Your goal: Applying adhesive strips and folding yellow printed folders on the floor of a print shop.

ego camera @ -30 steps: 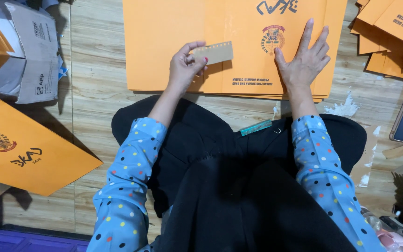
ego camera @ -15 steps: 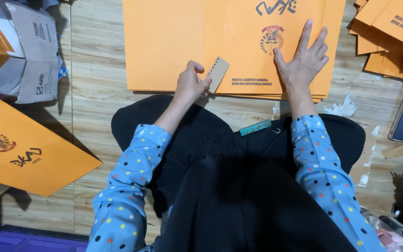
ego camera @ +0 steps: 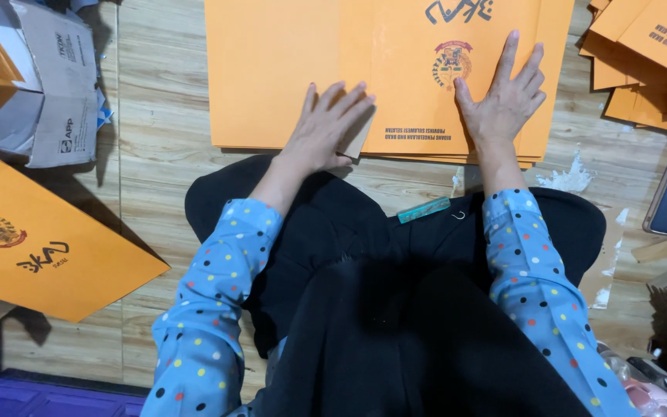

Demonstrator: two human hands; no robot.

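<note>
Wooden floor (ego camera: 164, 116) under orange folder stack (ego camera: 287, 69). Left hand (ego camera: 326, 127) flat, pressing small card (ego camera: 355, 139); right hand (ego camera: 507, 96) spread, empty grip. Risk: uneven pressure skews top sheet.

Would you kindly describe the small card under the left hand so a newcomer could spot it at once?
Start at the orange envelope stack on the wooden floor ahead of the person's knees. On its near edge lies the left hand, flat over a small tan card. Only the card's corner shows; it is paler and far smaller than the envelopes.

Left hand (ego camera: 324, 127) flat, right hand (ego camera: 503, 96) splayed — palms down
</note>
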